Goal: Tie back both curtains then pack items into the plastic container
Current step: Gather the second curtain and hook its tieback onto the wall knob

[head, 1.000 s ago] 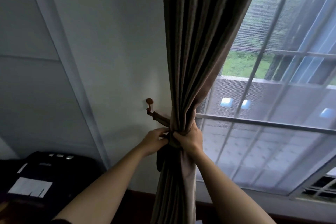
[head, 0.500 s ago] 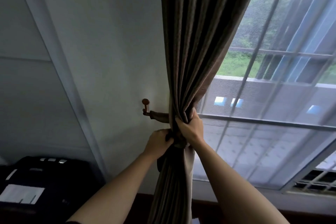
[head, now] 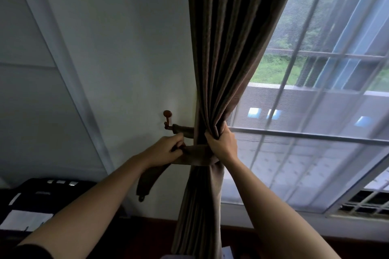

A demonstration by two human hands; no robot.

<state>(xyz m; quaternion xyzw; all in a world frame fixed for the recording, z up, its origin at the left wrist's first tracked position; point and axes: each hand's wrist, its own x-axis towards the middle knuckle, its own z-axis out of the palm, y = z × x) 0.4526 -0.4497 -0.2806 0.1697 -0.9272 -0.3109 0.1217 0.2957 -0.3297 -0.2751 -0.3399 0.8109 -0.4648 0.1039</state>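
- Head view gives me two bare arms reaching up to a brown curtain (head: pixel 221 69) that hangs just right of a small wooden hook (head: pixel 167 121) on the pale wall (head: pixel 126 48).
- I see the right hand (head: pixel 223 145) right of the hook and a little lower, fingers curled tight round the bunched folds of the curtain.
- I see the left hand (head: pixel 166 151) just below the hook, thumb and fingers pinching a brown tie-back band (head: pixel 197 154).
- One end of the band runs from the hook to behind the curtain. The rest comes round the front of the folds, right under the right hand, and passes into the left hand.
- Its loose tail hangs down and slightly left of the hook, apart from the wall's skirting; the tip carries what looks to me like a small ring.
- At band height the curtain is pulled in narrow; above the hook it fans out wide, and below it drops in straight pleats.
- Right of the hook, past the curtain, a barred window (head: pixel 315 153) shows grass and a grey building outside.
- Down and left of the hook sits a black case (head: pixel 59 195) with a white sheet (head: pixel 27 219) on it; I cannot tell what it is.
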